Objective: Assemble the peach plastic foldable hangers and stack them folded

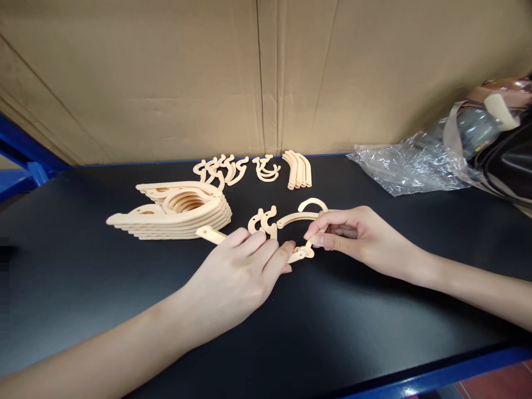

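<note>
My left hand (245, 269) lies on the black tabletop (103, 288), fingers curled down over a cream plastic hanger arm (210, 234) and a small cream hook piece (263, 220). My right hand (353, 235) pinches a curved cream hanger arm (297, 217) near its joint (304, 252), where both hands' fingertips meet. The parts under my left palm are hidden.
A stack of folded cream hangers (174, 211) lies to the left. At the back sit several loose hooks (220, 168), more hooks (266, 168) and a bundle of curved arms (297, 168). Crumpled clear plastic bags (409, 160) lie at the right. A cardboard wall (257, 77) stands behind.
</note>
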A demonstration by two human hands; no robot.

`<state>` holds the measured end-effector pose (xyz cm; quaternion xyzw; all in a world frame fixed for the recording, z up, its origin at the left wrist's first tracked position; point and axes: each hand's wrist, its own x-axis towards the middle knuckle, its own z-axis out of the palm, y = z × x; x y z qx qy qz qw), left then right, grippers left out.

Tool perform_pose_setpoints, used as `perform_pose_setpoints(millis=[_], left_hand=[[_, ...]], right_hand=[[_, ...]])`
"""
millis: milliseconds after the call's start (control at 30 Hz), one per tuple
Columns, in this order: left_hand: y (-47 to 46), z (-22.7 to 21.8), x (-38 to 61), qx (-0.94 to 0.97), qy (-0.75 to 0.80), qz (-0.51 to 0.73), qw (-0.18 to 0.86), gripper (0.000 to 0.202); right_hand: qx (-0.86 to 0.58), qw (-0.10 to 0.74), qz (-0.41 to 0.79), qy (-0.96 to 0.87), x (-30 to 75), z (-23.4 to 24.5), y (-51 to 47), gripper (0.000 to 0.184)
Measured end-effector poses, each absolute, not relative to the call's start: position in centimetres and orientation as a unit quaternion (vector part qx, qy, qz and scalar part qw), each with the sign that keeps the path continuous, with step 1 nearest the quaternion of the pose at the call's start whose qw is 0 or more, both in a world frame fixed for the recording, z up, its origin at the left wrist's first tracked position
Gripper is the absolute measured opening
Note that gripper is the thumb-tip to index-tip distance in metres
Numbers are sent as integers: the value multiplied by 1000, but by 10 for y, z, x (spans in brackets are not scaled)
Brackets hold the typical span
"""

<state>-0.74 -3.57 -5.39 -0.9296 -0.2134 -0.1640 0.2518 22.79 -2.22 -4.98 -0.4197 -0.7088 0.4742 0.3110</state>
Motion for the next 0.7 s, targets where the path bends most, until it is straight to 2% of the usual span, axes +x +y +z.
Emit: perform_pose_setpoints(millis=[267, 433, 600, 700], left_hand=[[-35, -56, -7, -930, -204, -176, 250, 22], [-38, -55, -7, -917, -233, -183, 266, 22], [-48, -53, -8, -899, -294, -218, 240, 25], [-53, -54, -10, -893, -332, -257, 158, 29]], right_hand=[[-413, 320, 496, -694, 223, -48, -25, 10], [-397, 345, 510, -681, 225, -51, -22, 15], [-367, 346, 415, -757, 228, -53, -23, 22], [-301, 317, 351, -828, 230, -54, -24, 33]])
